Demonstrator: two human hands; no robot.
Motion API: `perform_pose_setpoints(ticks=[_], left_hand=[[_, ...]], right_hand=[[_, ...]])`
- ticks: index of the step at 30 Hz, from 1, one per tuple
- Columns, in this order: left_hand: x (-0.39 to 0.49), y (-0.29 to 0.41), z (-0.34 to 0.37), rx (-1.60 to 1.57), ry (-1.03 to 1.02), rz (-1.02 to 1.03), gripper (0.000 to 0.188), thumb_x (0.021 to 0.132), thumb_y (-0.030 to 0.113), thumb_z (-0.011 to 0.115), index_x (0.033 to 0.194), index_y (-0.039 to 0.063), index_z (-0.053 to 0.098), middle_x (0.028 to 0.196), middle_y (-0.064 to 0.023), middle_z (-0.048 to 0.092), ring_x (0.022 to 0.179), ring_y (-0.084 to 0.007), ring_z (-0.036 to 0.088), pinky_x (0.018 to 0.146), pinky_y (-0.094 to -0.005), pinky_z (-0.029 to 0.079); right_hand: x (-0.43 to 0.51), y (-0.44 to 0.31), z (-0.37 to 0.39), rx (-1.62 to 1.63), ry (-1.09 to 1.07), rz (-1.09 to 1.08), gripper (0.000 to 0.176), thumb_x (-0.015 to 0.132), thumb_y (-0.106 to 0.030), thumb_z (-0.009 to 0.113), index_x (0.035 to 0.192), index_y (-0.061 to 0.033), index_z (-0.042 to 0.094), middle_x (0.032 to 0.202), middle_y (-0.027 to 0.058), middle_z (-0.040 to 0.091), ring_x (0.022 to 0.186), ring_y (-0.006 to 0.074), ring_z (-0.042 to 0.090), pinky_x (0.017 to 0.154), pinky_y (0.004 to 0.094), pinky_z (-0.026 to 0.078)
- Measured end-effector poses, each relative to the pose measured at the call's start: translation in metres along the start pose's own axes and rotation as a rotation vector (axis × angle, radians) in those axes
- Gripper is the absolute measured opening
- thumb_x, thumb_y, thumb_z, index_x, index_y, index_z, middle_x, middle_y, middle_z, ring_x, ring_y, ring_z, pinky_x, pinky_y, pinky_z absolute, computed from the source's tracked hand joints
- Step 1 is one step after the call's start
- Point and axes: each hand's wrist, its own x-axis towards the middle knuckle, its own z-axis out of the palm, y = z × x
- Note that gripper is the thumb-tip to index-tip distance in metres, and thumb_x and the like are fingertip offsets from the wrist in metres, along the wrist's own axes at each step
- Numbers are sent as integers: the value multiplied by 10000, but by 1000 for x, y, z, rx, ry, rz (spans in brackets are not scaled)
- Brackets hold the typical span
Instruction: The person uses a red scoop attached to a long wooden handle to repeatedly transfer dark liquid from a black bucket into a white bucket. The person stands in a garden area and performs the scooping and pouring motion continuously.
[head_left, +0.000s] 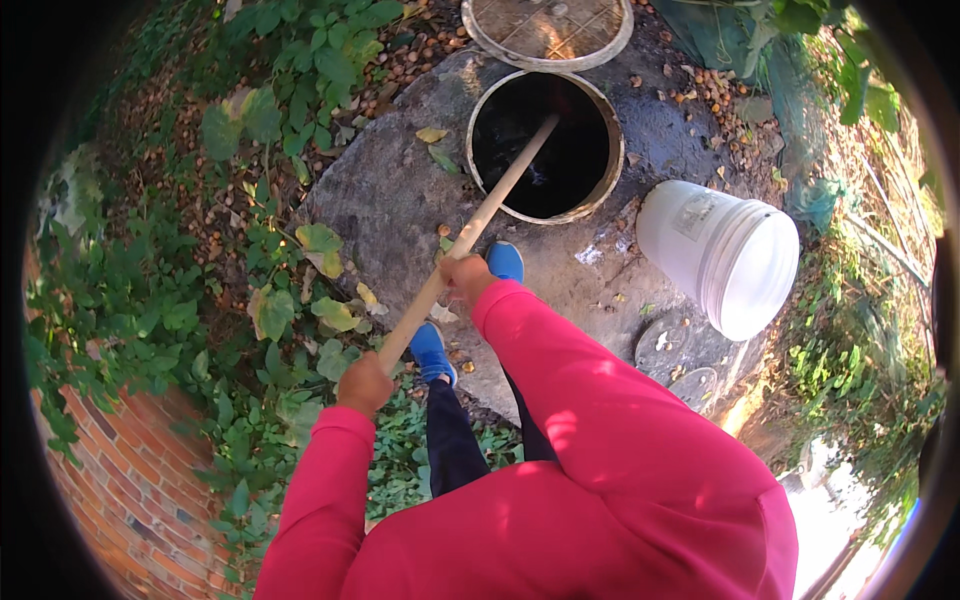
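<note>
A long wooden pole (484, 217) runs slantwise across the view, gripped in both hands. My left hand (365, 384) is closed around its near end. Further along the shaft, my right hand (465, 276) also holds it. The pole's far end reaches into a round opening with a pale rim (616, 154), where dark liquid (547, 176) hides its tip. Beyond the opening, touching or nearly touching its rim, lies a round lid (551, 30). To the right, a white plastic bucket (679, 225) rests tilted or on its side.
My blue shoes (505, 261) stand on a concrete slab (405, 187) just before the opening. Leafy plants (300, 67) and fallen fruits crowd the left. A brick wall (135, 480) is at lower left. Green netting (799, 112) hangs at right, and a dark disc (660, 345) lies near the bucket.
</note>
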Motion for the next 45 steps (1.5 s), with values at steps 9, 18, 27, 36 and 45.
perform_pose_setpoints(ticks=[9, 18, 27, 36, 45], left_hand=[[17, -58, 44, -115, 79, 146, 297, 713, 134, 629, 965, 11, 532, 832, -211, 621, 766, -389, 607, 676, -477, 486], [-97, -152, 56, -113, -22, 34, 202, 753, 156, 594, 882, 11, 538, 828, -203, 631, 804, -377, 612, 701, -477, 479], [-248, -252, 73, -101, -35, -49, 302, 694, 235, 678, 901, 46, 563, 809, -197, 635, 767, -382, 616, 701, -458, 486], [-366, -331, 96, -37, 95, -118, 366, 665, 324, 701, 881, 50, 591, 793, -181, 646, 755, -356, 631, 690, -450, 494], [-435, -390, 84, 65, 198, -169, 361, 658, 351, 681, 853, 57, 600, 796, -174, 641, 758, -359, 624, 698, -457, 497]], right_hand=[[30, 15, 19, 340, 34, 36, 244, 884, -132, 545, 1062, 32, 508, 967, 143, 578, 856, 295, 590, 739, 459, 508], [-31, 78, 67, 371, -97, 196, 271, 844, -136, 604, 1052, 6, 503, 984, 141, 559, 918, 317, 569, 828, 519, 465], [-71, 106, 88, 357, -14, 105, 303, 826, -120, 620, 1056, 29, 488, 908, 159, 576, 813, 315, 600, 712, 509, 508], [-197, 153, 153, 183, -60, 181, 274, 809, -107, 623, 1008, 55, 527, 901, 159, 602, 789, 299, 621, 669, 491, 530], [-330, 148, 177, 227, -129, 45, 262, 820, -116, 624, 969, 83, 541, 906, 181, 609, 791, 329, 634, 652, 466, 550]])
